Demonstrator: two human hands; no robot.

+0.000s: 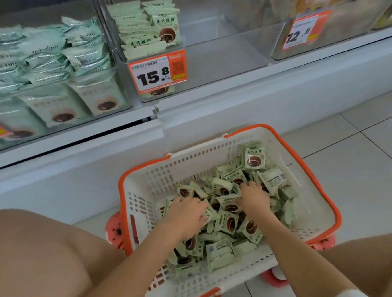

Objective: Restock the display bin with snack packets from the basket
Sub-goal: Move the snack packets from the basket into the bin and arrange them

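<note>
Digging in the basket (305,156) at six o'clock, left hand (187,213) and right hand (254,196) each curl round snack packets (229,222).

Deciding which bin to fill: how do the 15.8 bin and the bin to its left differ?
The 15.8 bin holds one small stack of packets at its left end; the left bin is heaped almost full. The 15.8 bin's price tag shows whole; the left bin's is cut off. Both are clear, holding green packets.

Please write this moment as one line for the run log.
stage: gathering | left hand: on packets, grip unclear | right hand: same | basket: on floor | display bin: partly filled
</note>
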